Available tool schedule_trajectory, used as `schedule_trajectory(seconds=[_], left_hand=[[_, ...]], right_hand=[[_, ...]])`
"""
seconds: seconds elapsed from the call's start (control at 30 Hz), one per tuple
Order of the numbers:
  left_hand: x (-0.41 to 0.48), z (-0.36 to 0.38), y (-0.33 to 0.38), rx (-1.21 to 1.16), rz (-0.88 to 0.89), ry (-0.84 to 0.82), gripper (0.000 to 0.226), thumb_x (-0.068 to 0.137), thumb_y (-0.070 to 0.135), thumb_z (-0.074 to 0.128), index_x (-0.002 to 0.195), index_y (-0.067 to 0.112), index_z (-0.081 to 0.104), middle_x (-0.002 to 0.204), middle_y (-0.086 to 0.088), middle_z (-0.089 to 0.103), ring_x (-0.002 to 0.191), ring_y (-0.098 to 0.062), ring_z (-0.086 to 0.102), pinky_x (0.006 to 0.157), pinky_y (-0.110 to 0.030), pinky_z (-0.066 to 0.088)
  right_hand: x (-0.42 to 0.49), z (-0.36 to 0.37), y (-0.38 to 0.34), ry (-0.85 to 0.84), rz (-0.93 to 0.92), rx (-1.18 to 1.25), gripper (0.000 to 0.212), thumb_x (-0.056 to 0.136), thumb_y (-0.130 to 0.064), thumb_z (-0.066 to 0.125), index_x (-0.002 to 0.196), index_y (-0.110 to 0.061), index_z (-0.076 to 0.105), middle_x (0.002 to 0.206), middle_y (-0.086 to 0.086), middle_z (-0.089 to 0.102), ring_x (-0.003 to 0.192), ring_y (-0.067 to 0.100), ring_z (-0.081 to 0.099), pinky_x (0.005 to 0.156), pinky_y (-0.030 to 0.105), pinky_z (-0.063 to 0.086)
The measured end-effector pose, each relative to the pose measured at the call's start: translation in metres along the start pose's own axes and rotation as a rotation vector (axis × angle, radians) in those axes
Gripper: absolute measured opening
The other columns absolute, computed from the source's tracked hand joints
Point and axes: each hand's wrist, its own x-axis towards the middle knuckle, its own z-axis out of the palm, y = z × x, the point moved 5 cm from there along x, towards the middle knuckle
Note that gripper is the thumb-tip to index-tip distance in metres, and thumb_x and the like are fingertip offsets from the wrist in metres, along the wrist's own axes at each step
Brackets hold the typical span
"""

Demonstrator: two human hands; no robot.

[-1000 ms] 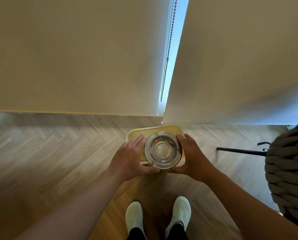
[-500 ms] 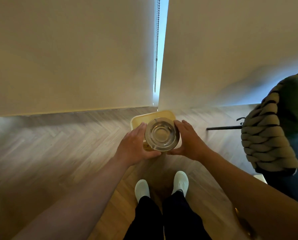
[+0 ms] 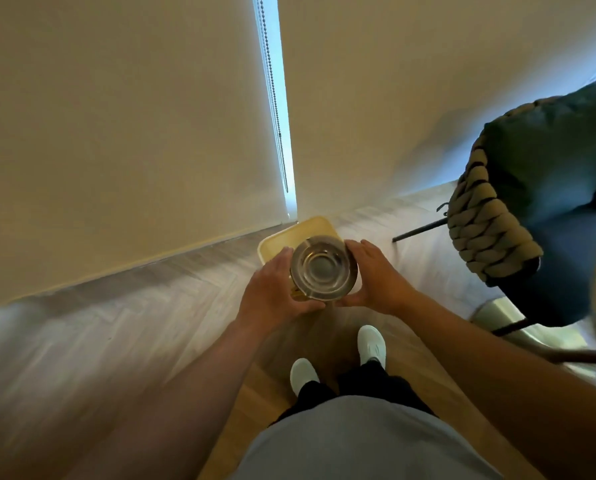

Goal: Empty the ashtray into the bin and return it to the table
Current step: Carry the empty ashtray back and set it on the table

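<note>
Both hands, left hand (image 3: 278, 289) and right hand (image 3: 376, 276), clasp one ashtray (image 3: 323, 270) over one bin (image 3: 298, 235).
Since earlier, the chair (image 3: 546, 202) at three o'clock has swung closer into view.

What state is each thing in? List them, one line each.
ashtray: held level above the bin, nothing visible in its bowl
bin: open, no lid on
left hand: gripping the ashtray's left side
right hand: gripping its right side
blinds: lowered, a narrow gap between them
chair: unoccupied
</note>
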Motion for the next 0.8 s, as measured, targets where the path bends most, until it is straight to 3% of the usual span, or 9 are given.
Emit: schedule_trajectory(seconds=[0.3, 0.43, 0.63, 0.8], left_hand=[[-0.006, 0.015, 0.032, -0.009, 0.153, -0.101, 0.113, 0.065, 0.063, 0.083, 0.153, 0.013, 0.033, 0.151, -0.006, 0.050, 0.135, -0.025, 0.052, 0.108, -0.045, 0.048], [-0.011, 0.029, 0.054, -0.028, 0.207, -0.144, 0.107, 0.068, 0.061, 0.083, 0.152, 0.016, 0.034, 0.149, -0.003, 0.051, 0.135, -0.022, 0.052, 0.110, -0.044, 0.047], [-0.017, 0.055, 0.094, -0.033, 0.360, -0.223, 0.092, 0.067, 0.063, 0.080, 0.140, 0.019, 0.046, 0.132, 0.000, 0.061, 0.119, -0.019, 0.061, 0.102, -0.042, 0.051], [-0.032, 0.087, 0.120, 0.000, 0.445, -0.281, 0.097, 0.061, 0.072, 0.073, 0.139, 0.025, 0.042, 0.132, 0.005, 0.059, 0.118, -0.014, 0.059, 0.096, -0.029, 0.051]], right_hand=[[-0.057, -0.012, 0.005, 0.131, 0.122, -0.038, 0.095, 0.057, -0.051, 0.089, 0.132, -0.015, 0.043, 0.123, 0.003, 0.054, 0.103, 0.005, 0.038, 0.094, 0.027, 0.039], [-0.091, -0.015, 0.012, 0.180, 0.198, -0.044, 0.096, 0.055, -0.054, 0.088, 0.131, -0.016, 0.042, 0.119, 0.003, 0.054, 0.102, 0.013, 0.044, 0.091, 0.033, 0.045], [-0.148, -0.019, 0.035, 0.253, 0.377, -0.024, 0.103, 0.053, -0.058, 0.087, 0.136, -0.027, 0.035, 0.128, -0.002, 0.050, 0.114, 0.014, 0.045, 0.098, 0.040, 0.048], [-0.201, -0.023, 0.045, 0.319, 0.437, -0.016, 0.099, 0.055, -0.061, 0.085, 0.135, -0.026, 0.037, 0.128, -0.003, 0.051, 0.115, 0.014, 0.048, 0.099, 0.038, 0.047]])
